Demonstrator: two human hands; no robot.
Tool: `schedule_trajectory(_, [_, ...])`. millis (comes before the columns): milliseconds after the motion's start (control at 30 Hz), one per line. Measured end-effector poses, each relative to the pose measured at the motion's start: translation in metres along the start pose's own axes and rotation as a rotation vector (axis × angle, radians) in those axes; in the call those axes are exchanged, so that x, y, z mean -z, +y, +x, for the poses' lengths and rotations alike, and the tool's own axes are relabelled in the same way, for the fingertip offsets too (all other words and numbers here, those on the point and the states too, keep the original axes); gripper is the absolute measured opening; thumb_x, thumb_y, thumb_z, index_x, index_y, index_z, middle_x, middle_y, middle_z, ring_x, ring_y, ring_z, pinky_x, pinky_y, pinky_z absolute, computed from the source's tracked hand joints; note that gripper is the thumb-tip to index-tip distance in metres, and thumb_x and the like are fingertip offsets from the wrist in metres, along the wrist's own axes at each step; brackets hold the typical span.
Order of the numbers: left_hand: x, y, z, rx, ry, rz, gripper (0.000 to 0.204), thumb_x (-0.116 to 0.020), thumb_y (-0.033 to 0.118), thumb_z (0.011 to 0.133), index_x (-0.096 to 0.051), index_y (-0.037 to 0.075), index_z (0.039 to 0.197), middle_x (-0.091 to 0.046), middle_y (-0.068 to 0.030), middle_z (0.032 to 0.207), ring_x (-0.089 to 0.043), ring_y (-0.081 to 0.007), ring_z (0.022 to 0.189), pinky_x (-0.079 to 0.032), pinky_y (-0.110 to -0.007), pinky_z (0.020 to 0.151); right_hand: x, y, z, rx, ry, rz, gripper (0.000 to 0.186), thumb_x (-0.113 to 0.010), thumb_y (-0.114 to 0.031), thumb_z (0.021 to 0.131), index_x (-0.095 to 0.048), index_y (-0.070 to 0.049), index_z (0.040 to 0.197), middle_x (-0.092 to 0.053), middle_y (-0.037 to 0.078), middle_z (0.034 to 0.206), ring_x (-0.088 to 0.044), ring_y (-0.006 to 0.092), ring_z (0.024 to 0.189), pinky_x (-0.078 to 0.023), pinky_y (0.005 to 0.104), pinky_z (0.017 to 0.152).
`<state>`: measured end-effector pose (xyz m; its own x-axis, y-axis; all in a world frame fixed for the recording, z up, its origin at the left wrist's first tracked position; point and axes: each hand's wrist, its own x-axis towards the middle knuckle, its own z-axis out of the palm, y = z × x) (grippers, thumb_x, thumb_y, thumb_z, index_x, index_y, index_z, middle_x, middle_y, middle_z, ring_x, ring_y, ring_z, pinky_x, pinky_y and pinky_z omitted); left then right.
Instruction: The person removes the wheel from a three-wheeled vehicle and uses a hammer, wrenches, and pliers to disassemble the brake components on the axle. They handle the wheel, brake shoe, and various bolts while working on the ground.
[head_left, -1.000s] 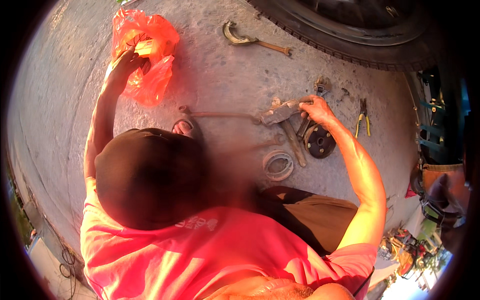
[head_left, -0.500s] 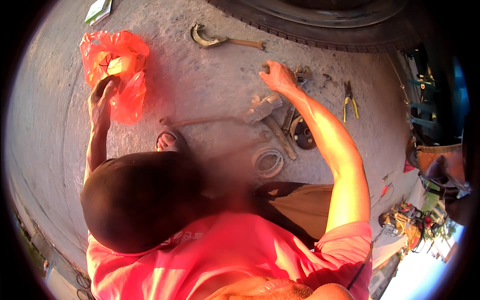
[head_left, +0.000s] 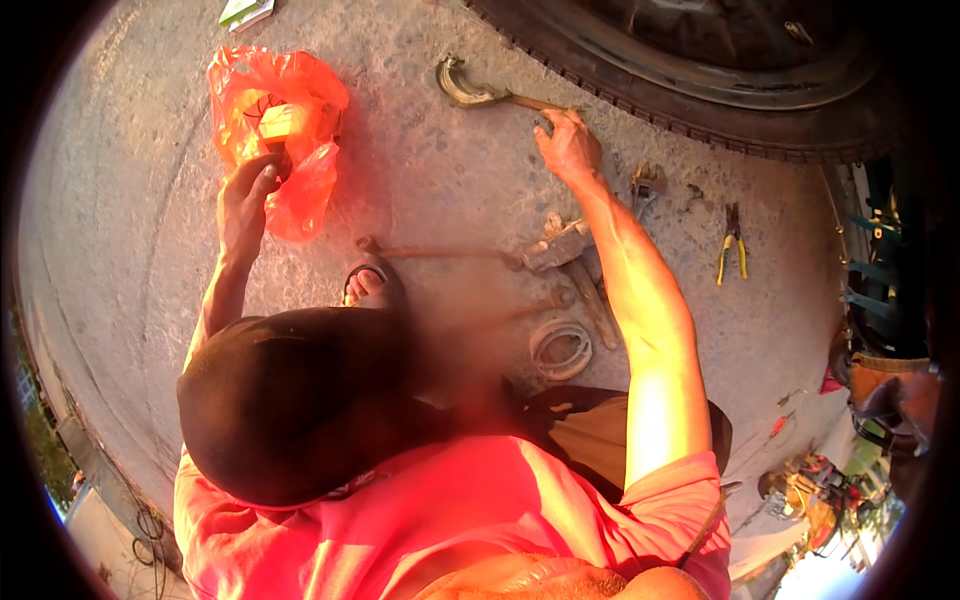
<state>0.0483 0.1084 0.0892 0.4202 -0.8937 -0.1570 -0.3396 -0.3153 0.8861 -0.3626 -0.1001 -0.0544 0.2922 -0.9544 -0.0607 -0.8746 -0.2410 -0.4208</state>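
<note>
My left hand [head_left: 245, 200] is at the opening of a crumpled red plastic bag [head_left: 318, 90], its fingers closed on a dark bit that I cannot make out. Inside the bag, just beyond the fingertips, a pale box [head_left: 277, 122] shows. My right hand [head_left: 570, 150] reaches forward to the near end of a rusty wrench [head_left: 528, 101], thumb and forefinger apart. Its fingertips cover that end; whether they touch it is unclear. At the wrench's other end lies a curved metal piece like a brake shoe [head_left: 460, 85].
A large tyre [head_left: 640, 105] fills the upper right. A hammer [head_left: 560, 247], a long rusty bar [head_left: 440, 252], metal rings [head_left: 561, 348] and yellow-handled pliers [head_left: 733, 258] lie on the concrete. My dark-capped knee-side area is partly blocked by a dark rounded shape [head_left: 290, 400].
My right hand has moved forward to the wrench's end, and its fingers have uncurled. My left hand stays at the bag. The whole view has shifted a little.
</note>
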Motion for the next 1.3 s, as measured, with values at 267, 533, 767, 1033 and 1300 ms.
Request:
schedule_trajectory(267, [0.005, 0.019, -0.012, -0.112, -0.043, 0.093, 0.031, -0.061, 0.023, 0.101, -0.068, -0.001, 0.12, -0.072, -0.0092, 0.115, -0.067, -0.0184, 0.108, -0.05, -0.034, 0.093, -0.016, -0.008, 0.005, 0.054, 0.02, -0.057, 0.024, -0.068, -0.027, 0.088, -0.069, -0.008, 0.103, -0.067, 0.015, 0.116, -0.065, 0.04, 0.107, -0.053, 0.0515, 0.088])
schedule_trajectory(533, [-0.043, 0.051, -0.033, 0.07, -0.32, -0.291, 0.047, -0.052, 0.039, 0.105, -0.059, -0.001, 0.128, -0.07, -0.0098, 0.107, -0.067, -0.0166, 0.085, -0.05, -0.028, 0.065, 0.028, -0.146, -0.038, 0.212, -0.329, 0.682, 0.027, -0.068, -0.034, 0.082, -0.071, -0.007, 0.089, -0.073, 0.013, 0.089, -0.07, 0.0285, 0.08, -0.057, 0.0407, 0.073])
schedule_trajectory(767, [-0.078, 0.034, -0.033, 0.692, -0.41, -0.826, 0.049, -0.044, 0.059, 0.104, -0.064, 0.015, 0.111, -0.069, 0.001, 0.09, -0.06, -0.0098, 0.062, -0.042, -0.025, 0.046, 0.059, -0.221, -0.093, 0.593, -0.239, 0.616, 0.031, -0.066, -0.024, 0.083, -0.071, -0.005, 0.107, -0.068, 0.019, 0.105, -0.067, 0.0391, 0.097, -0.055, 0.0486, 0.086])
schedule_trajectory(1033, [0.002, 0.014, 0.019, 0.353, -0.203, -0.702, 0.043, -0.052, 0.046, 0.105, -0.065, 0.006, 0.112, -0.064, 0.0007, 0.087, -0.047, -0.0062, 0.063, -0.035, -0.021, 0.054, 0.042, -0.176, -0.099, 0.595, -0.309, 0.616, 0.035, -0.066, -0.027, 0.085, -0.071, -0.002, 0.108, -0.069, 0.018, 0.106, -0.067, 0.0377, 0.1, -0.055, 0.0466, 0.086])
schedule_trajectory(1300, [0.023, -0.004, 0.06, 0.173, -0.07, -0.469, 0.032, -0.056, 0.038, 0.104, -0.062, 0.01, 0.115, -0.062, -0.0016, 0.103, -0.059, -0.0156, 0.094, -0.047, -0.036, 0.087, 0.044, -0.181, -0.102, 0.385, -0.524, 0.684, 0.038, -0.062, -0.03, 0.085, -0.071, -0.002, 0.11, -0.071, 0.018, 0.107, -0.067, 0.0372, 0.1, -0.054, 0.0454, 0.087])
